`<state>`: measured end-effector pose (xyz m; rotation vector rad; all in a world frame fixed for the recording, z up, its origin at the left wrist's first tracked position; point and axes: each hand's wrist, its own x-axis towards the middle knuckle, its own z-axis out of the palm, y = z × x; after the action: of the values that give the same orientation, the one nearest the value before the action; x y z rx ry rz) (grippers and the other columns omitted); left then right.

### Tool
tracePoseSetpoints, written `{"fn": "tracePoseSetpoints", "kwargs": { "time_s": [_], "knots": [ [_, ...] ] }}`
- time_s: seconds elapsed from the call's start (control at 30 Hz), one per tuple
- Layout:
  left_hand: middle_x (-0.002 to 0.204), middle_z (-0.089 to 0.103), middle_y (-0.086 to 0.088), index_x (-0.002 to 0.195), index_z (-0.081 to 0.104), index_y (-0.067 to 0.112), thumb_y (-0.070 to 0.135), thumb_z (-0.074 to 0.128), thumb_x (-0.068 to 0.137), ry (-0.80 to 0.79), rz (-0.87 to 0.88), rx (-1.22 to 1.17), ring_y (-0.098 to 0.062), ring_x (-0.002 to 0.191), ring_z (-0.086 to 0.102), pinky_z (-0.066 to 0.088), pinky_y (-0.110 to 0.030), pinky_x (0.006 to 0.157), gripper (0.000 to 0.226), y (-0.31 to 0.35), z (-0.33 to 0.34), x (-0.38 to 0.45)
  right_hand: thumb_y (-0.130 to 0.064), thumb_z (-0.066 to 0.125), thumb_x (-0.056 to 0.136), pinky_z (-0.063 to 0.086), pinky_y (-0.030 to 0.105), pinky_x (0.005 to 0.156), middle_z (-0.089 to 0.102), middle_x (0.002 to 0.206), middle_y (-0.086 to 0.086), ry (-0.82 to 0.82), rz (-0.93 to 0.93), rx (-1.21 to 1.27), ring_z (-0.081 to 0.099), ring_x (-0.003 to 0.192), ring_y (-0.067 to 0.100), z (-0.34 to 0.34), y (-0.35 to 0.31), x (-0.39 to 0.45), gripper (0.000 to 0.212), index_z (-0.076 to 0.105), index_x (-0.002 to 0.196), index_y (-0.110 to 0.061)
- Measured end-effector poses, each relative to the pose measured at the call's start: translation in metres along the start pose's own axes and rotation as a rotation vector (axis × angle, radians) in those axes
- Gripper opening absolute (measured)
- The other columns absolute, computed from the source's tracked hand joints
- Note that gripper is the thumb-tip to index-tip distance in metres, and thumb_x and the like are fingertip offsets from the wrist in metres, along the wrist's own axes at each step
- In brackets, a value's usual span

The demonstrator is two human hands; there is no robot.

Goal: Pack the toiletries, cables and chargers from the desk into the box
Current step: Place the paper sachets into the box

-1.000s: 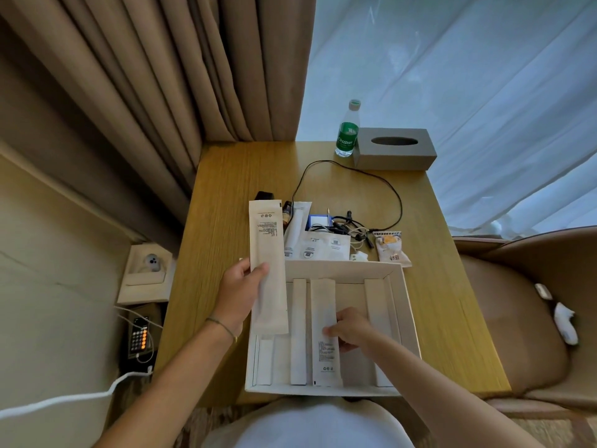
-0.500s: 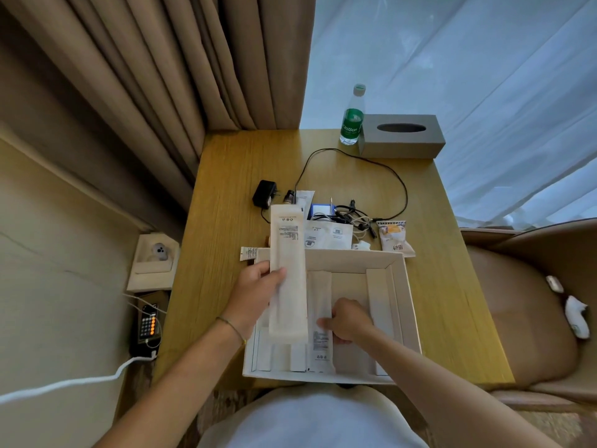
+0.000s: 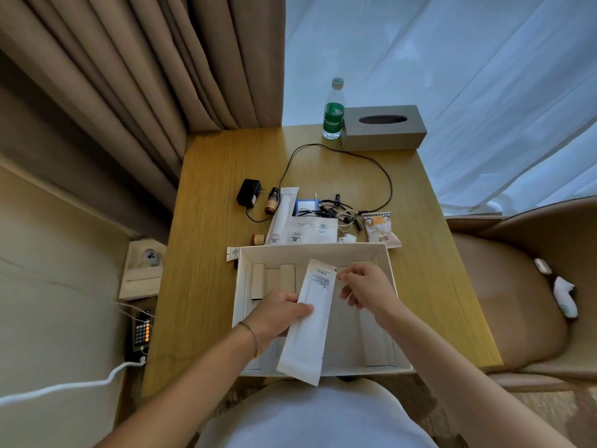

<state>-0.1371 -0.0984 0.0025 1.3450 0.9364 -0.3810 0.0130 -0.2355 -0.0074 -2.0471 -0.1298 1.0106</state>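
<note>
An open white box (image 3: 392, 279) lies at the desk's near edge, with long white sachets lying lengthwise inside. My left hand (image 3: 277, 313) grips a long white toiletry sachet (image 3: 310, 321) tilted over the box's middle. My right hand (image 3: 368, 291) pinches that sachet's upper right corner. Behind the box lie a black charger (image 3: 248, 193) with its cable (image 3: 336, 153), two small brown bottles (image 3: 272, 200), flat white packets (image 3: 311, 231), a blue-and-white item (image 3: 305, 206) and tangled cables (image 3: 336, 211).
A snack packet (image 3: 381, 229) lies right of the pile. A water bottle (image 3: 333, 109) and grey tissue box (image 3: 382, 127) stand at the desk's far edge. A curtain hangs at left, a padded chair (image 3: 517, 286) sits at right, and a phone (image 3: 142, 331) lies low left.
My left hand carried the long sachet rightward and down over the box's middle. My right hand left the sachets in the box and took hold of the held sachet's top.
</note>
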Motion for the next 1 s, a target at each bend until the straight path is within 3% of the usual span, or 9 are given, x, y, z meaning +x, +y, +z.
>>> {"fn": "tracePoseSetpoints", "kwargs": {
  "time_s": [0.17, 0.3, 0.43, 0.5, 0.6, 0.73, 1.0],
  "knots": [
    [0.099, 0.074, -0.003, 0.109, 0.066, 0.012, 0.022, 0.067, 0.093, 0.047, -0.034, -0.003, -0.016, 0.084, 0.073, 0.059, -0.026, 0.062, 0.019, -0.007, 0.02, 0.036, -0.017, 0.055, 0.095, 0.044, 0.025, 0.047, 0.072, 0.063, 0.001, -0.013, 0.014, -0.004, 0.058, 0.049, 0.012, 0.0, 0.003, -0.004, 0.015, 0.07, 0.096, -0.015],
    [0.1, 0.075, -0.009, 0.099, 0.067, 0.016, 0.017, 0.068, 0.092, 0.104, -0.018, 0.072, -0.024, 0.089, 0.073, 0.062, -0.041, 0.079, 0.007, -0.013, 0.035, 0.058, -0.015, 0.054, 0.095, 0.043, 0.022, 0.045, 0.072, 0.065, 0.002, -0.035, 0.019, -0.006, 0.057, 0.049, 0.012, -0.003, 0.004, -0.009, 0.016, 0.07, 0.098, -0.014],
    [0.097, 0.074, -0.008, 0.1, 0.07, 0.014, 0.02, 0.068, 0.091, 0.147, -0.03, 0.23, -0.022, 0.086, 0.072, 0.062, -0.037, 0.076, 0.012, -0.022, 0.049, 0.073, -0.012, 0.053, 0.096, 0.043, 0.022, 0.046, 0.071, 0.067, 0.004, -0.046, 0.026, 0.015, 0.057, 0.051, 0.013, -0.006, 0.006, -0.013, 0.018, 0.071, 0.098, -0.013],
    [0.087, 0.07, -0.002, 0.09, 0.068, 0.017, 0.023, 0.068, 0.09, 0.172, -0.028, 0.324, -0.017, 0.077, 0.068, 0.059, -0.031, 0.065, 0.005, -0.024, 0.054, 0.079, -0.011, 0.052, 0.096, 0.043, 0.023, 0.048, 0.071, 0.067, 0.004, -0.052, 0.028, 0.028, 0.057, 0.051, 0.012, -0.007, 0.007, -0.015, 0.02, 0.071, 0.098, -0.012],
    [0.071, 0.057, 0.008, 0.072, 0.054, 0.026, 0.028, 0.069, 0.088, 0.236, -0.011, 0.499, -0.008, 0.062, 0.055, 0.04, -0.021, 0.049, 0.022, -0.027, 0.057, 0.087, -0.012, 0.053, 0.095, 0.043, 0.023, 0.048, 0.071, 0.064, 0.001, -0.064, 0.027, 0.036, 0.056, 0.051, 0.011, -0.007, 0.009, -0.018, 0.019, 0.072, 0.097, -0.013],
    [0.07, 0.052, 0.008, 0.071, 0.046, 0.026, 0.038, 0.073, 0.084, 0.3, -0.013, 0.71, -0.007, 0.061, 0.048, 0.032, -0.022, 0.048, 0.032, -0.032, 0.056, 0.093, -0.012, 0.052, 0.095, 0.043, 0.022, 0.048, 0.07, 0.063, 0.0, -0.082, 0.028, 0.036, 0.056, 0.051, 0.012, -0.005, 0.012, -0.02, 0.02, 0.072, 0.096, -0.013],
    [0.075, 0.051, 0.003, 0.087, 0.052, 0.02, 0.05, 0.074, 0.08, 0.283, 0.032, 1.074, -0.019, 0.074, 0.055, 0.042, -0.029, 0.062, 0.037, -0.026, 0.057, 0.096, -0.013, 0.052, 0.096, 0.044, 0.025, 0.051, 0.071, 0.065, 0.002, -0.109, 0.017, 0.024, 0.057, 0.054, 0.013, -0.003, 0.009, -0.019, 0.02, 0.072, 0.094, -0.014]
  ]
}}
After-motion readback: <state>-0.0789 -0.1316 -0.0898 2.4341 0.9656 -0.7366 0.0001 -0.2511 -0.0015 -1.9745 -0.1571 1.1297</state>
